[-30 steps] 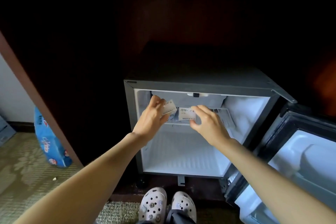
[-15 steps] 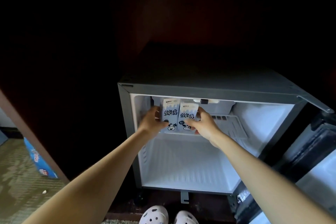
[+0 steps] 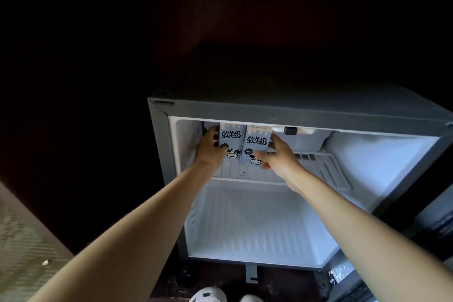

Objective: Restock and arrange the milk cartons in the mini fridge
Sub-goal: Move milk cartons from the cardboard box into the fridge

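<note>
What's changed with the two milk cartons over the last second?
Both were turned: a second ago the left milk carton and right milk carton showed their small ends; now they stand upright, printed fronts facing out, side by side at the left of the wire shelf. Nothing was let go: the left hand still grips the left one, the right hand the right one. The mini fridge stays open.
</note>
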`<state>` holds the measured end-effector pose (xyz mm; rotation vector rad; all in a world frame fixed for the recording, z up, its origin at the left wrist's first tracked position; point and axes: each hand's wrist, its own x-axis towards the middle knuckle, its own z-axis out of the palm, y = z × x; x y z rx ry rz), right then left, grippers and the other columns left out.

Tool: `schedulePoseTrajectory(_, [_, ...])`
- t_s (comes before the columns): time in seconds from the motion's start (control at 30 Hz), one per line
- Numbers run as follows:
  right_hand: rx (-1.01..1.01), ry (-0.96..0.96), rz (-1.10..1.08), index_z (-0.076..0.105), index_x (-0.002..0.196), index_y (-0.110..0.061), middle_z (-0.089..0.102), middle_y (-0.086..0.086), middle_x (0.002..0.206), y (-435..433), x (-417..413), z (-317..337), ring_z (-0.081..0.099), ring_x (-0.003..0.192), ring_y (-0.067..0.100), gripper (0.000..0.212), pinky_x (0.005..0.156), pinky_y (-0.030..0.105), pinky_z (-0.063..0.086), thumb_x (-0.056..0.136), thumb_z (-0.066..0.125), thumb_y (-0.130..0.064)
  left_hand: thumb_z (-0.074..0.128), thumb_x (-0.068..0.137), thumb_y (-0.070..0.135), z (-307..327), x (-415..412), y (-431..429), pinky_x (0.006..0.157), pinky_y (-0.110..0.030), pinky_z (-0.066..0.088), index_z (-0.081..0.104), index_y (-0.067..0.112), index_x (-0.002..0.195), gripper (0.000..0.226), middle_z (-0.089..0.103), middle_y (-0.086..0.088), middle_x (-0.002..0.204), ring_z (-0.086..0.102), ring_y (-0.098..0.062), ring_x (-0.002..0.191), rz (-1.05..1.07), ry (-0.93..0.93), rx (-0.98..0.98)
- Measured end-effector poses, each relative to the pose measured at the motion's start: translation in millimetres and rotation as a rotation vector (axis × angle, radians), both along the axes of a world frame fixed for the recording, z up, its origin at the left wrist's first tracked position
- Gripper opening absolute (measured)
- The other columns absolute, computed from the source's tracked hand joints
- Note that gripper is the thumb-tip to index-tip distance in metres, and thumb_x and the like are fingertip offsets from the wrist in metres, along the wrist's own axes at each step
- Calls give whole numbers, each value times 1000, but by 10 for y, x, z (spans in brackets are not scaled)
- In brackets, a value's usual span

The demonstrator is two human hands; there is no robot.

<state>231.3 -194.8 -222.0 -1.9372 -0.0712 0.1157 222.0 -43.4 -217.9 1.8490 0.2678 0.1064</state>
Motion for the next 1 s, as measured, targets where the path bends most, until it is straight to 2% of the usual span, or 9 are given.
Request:
schedulePoseTrajectory(0.1, [-2,16,0,38,137,-12,54,8,132,-1,51,-8,58,92,17,52,72,25,52,89,58,-7,47,90,-8,-19,46,-20,90,-24,43,39,16,136,53,53,-8,135,50,-23,126,-7,11,4])
schedulePoseTrajectory(0.2, [3,24,-4,36,140,-13,52,8,134,11,93,-15,56,98,17,55,79,26,51,89,58,-8,46,90,-8,-40,73,-24,89,-25,44,37,19,137,55,51,-6,137,48,-23,128,-14,8,0])
schedulePoseTrajectory(0.33, [9,13,-20,33,142,-14,50,9,136,33,130,-45,55,99,16,57,81,26,50,90,57,-8,47,90,-8,-64,82,-24,92,-26,44,36,19,137,55,50,-6,138,48,-22,128,-11,10,4])
schedulePoseTrajectory(0.53, [-50,-18,-14,33,142,-12,51,11,135,53,157,-66,58,110,24,56,80,25,49,91,55,-9,46,90,-9,-110,63,-8,76,-13,41,42,14,133,49,56,-6,132,54,-20,119,22,11,19])
schedulePoseTrajectory(0.63, [-70,-24,-9,33,141,-13,51,10,136,58,151,-66,58,113,25,54,80,25,50,92,54,-10,45,89,-8,-142,65,-17,80,-18,44,45,9,130,45,59,-10,128,57,-22,115,56,-14,28])
schedulePoseTrajectory(0.73, [-49,-16,-7,33,142,-13,51,10,136,50,144,-69,58,113,25,55,79,25,50,92,54,-9,47,90,-6,-158,50,-39,86,-22,42,47,6,129,41,59,-13,128,56,-25,116,72,-25,-5])
schedulePoseTrajectory(0.9, [8,-16,3,37,139,-13,53,10,133,28,143,-64,57,103,19,51,70,22,51,91,54,-5,48,91,0,-121,24,-58,92,-25,43,48,6,129,38,58,-12,129,55,-25,118,66,-58,12])
schedulePoseTrajectory(1.0, [30,-6,23,39,137,-13,55,11,130,22,144,-54,58,96,19,49,67,21,54,91,54,-3,46,92,1,-120,-1,-55,90,-22,42,49,7,128,36,58,-10,129,55,-24,118,60,-76,35])
